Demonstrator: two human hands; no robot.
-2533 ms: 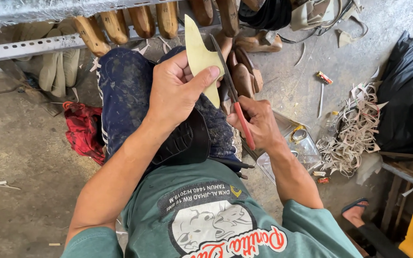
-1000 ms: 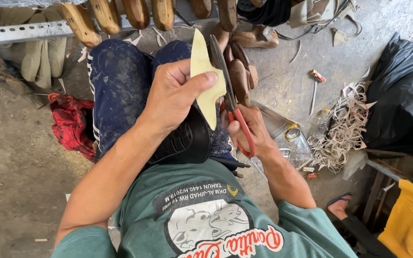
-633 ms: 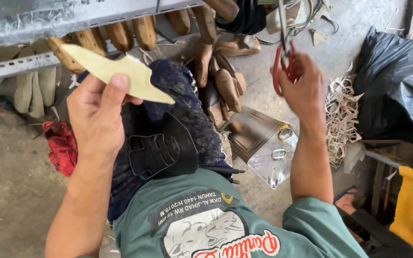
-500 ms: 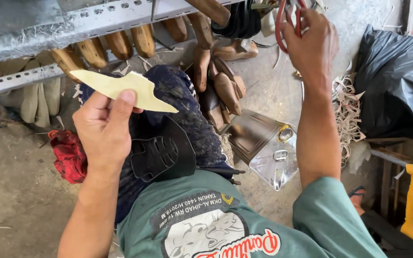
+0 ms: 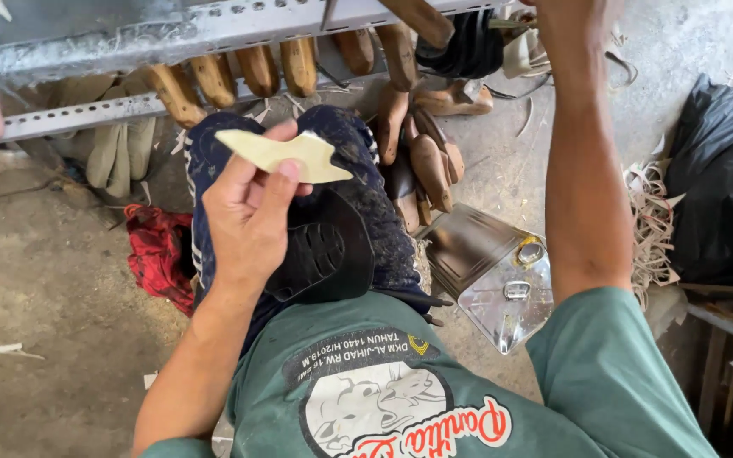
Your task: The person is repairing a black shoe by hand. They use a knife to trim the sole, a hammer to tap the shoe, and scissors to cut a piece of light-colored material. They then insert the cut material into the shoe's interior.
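Note:
My left hand [image 5: 248, 212] is raised over my lap, with thumb and fingers pinching a pale yellow, flat cut piece [image 5: 286, 153] with a pointed end. Under it a black moulded shoe part [image 5: 324, 254] lies on my dark blue trousers. My right forearm [image 5: 583, 170] reaches straight up. The hand passes out of the top edge of the picture, so I cannot see what it holds.
A perforated metal shelf rail [image 5: 214, 30] crosses the top, with wooden shoe lasts [image 5: 282, 64] beneath it and more lasts [image 5: 426, 161] on the floor. A shiny metal can [image 5: 489, 271] lies right of my lap. Red cloth [image 5: 159, 254] at left, black plastic bag [image 5: 723, 187] and pale scrap strips [image 5: 651, 220] at right.
My right hand stopped cutting and rose with the red-handled scissors, now out of the top edge. My left hand turned the pale piece from upright to flat and drew it left.

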